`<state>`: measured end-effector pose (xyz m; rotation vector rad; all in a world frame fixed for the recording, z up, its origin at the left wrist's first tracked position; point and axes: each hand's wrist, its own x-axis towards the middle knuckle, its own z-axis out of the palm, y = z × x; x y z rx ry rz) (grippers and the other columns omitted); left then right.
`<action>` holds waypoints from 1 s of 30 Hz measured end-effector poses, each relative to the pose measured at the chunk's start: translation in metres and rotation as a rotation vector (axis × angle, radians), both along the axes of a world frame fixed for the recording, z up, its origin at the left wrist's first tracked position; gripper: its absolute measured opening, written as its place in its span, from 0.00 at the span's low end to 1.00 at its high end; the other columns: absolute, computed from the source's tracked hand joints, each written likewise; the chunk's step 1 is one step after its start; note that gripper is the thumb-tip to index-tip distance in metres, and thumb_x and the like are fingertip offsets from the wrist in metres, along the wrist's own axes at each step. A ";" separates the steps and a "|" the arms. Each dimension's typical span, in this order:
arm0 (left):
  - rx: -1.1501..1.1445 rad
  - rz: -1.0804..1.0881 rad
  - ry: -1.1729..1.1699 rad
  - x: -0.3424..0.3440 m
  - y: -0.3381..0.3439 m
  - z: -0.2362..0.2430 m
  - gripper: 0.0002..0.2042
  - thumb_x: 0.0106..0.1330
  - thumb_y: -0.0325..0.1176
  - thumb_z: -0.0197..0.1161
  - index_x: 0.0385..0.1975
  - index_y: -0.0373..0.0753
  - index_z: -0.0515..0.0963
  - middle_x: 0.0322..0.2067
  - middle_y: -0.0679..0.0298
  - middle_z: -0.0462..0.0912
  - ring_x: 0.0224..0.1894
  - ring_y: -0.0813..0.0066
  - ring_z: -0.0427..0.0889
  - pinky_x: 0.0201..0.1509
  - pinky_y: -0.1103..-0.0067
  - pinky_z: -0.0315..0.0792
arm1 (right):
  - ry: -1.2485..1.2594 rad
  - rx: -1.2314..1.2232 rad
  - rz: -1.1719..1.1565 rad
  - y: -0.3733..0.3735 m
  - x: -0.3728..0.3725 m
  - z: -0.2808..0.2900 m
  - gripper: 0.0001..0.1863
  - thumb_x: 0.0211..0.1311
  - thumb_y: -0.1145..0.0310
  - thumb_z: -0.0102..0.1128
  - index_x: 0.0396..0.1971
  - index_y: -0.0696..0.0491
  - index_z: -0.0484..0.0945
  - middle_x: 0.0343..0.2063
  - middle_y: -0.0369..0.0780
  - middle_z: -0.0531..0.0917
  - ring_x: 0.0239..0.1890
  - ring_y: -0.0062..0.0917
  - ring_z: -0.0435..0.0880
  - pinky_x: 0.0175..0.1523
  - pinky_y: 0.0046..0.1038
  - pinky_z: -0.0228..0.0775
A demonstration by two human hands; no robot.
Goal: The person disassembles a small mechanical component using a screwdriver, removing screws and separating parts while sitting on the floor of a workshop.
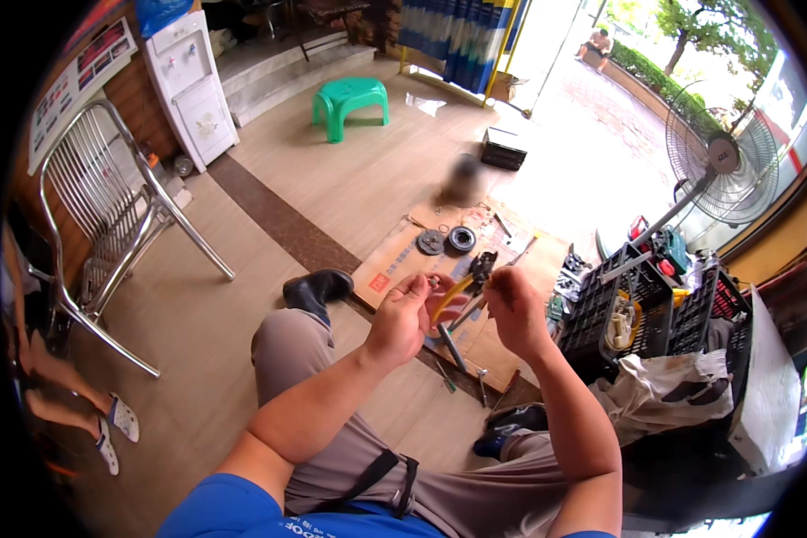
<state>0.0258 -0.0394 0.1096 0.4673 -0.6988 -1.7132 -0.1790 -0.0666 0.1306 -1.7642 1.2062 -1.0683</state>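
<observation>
My left hand [402, 321] is raised over a flattened cardboard sheet [394, 260], its fingers curled. Yellow-handled pliers [453, 299] lie across those fingers, their dark head tilted up and away. A small shiny metal piece [435, 282] shows by the left thumb. Close to the pliers' head, my right hand [517, 309] is closed with bent fingers; whatever it grips is hidden. Beyond the hands, a dark round disc [430, 242] and a black ring-shaped part [462, 238] rest on the cardboard. Below the hands lies a dark bar-shaped tool [452, 348].
Black plastic crates [601, 309] with tools and parts stand at my right, a standing fan [723, 154] behind them. Past the cardboard are a blurred dark rounded object [464, 182] and a black box [504, 149]. A green stool [350, 100] and metal chair [108, 206] stand farther off.
</observation>
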 end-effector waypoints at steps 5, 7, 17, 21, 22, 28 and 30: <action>0.140 -0.128 0.114 -0.012 0.003 -0.002 0.20 0.79 0.47 0.37 0.51 0.38 0.72 0.43 0.55 0.81 0.33 0.67 0.82 0.35 0.73 0.75 | -0.177 0.209 -0.040 0.015 0.009 -0.019 0.13 0.65 0.78 0.58 0.49 0.58 0.76 0.29 0.30 0.78 0.31 0.12 0.74 0.34 0.19 0.68; 0.183 -0.129 0.123 -0.017 0.001 -0.006 0.20 0.79 0.46 0.37 0.50 0.38 0.72 0.40 0.57 0.81 0.30 0.70 0.79 0.31 0.76 0.71 | -0.234 0.183 -0.079 0.019 0.015 -0.039 0.14 0.65 0.78 0.58 0.50 0.59 0.76 0.30 0.31 0.80 0.31 0.11 0.74 0.34 0.18 0.67; 0.174 -0.116 0.004 -0.025 -0.004 -0.021 0.18 0.79 0.44 0.39 0.45 0.37 0.74 0.34 0.61 0.80 0.28 0.74 0.77 0.29 0.78 0.71 | -1.042 0.990 0.013 0.030 0.056 -0.022 0.28 0.75 0.43 0.36 0.59 0.47 0.72 0.34 0.32 0.80 0.37 0.21 0.79 0.47 0.36 0.73; 0.198 -0.190 0.005 -0.035 -0.003 -0.019 0.18 0.79 0.43 0.41 0.47 0.36 0.74 0.37 0.60 0.81 0.32 0.72 0.80 0.35 0.76 0.76 | -1.404 0.935 0.614 0.017 0.024 -0.077 0.32 0.70 0.35 0.38 0.61 0.42 0.69 0.44 0.34 0.79 0.44 0.24 0.79 0.53 0.42 0.72; 0.203 -0.195 -0.003 -0.035 -0.002 -0.015 0.18 0.79 0.43 0.41 0.47 0.36 0.74 0.37 0.60 0.81 0.32 0.72 0.80 0.35 0.76 0.76 | -1.539 0.917 0.769 0.018 0.024 -0.080 0.31 0.70 0.37 0.41 0.61 0.43 0.68 0.46 0.34 0.79 0.46 0.25 0.80 0.54 0.42 0.72; 0.195 -0.207 -0.029 -0.019 -0.002 -0.006 0.19 0.78 0.44 0.44 0.52 0.36 0.73 0.45 0.57 0.83 0.42 0.69 0.85 0.42 0.75 0.79 | -1.003 0.862 0.385 0.022 0.021 -0.026 0.27 0.63 0.65 0.60 0.62 0.50 0.65 0.48 0.35 0.78 0.47 0.25 0.80 0.51 0.34 0.76; 0.180 -0.187 -0.052 -0.010 -0.004 -0.014 0.19 0.78 0.45 0.45 0.51 0.36 0.74 0.44 0.57 0.83 0.42 0.69 0.85 0.43 0.74 0.79 | -0.813 0.804 0.154 0.025 0.017 -0.017 0.29 0.59 0.70 0.62 0.61 0.52 0.65 0.48 0.38 0.78 0.47 0.26 0.81 0.50 0.33 0.75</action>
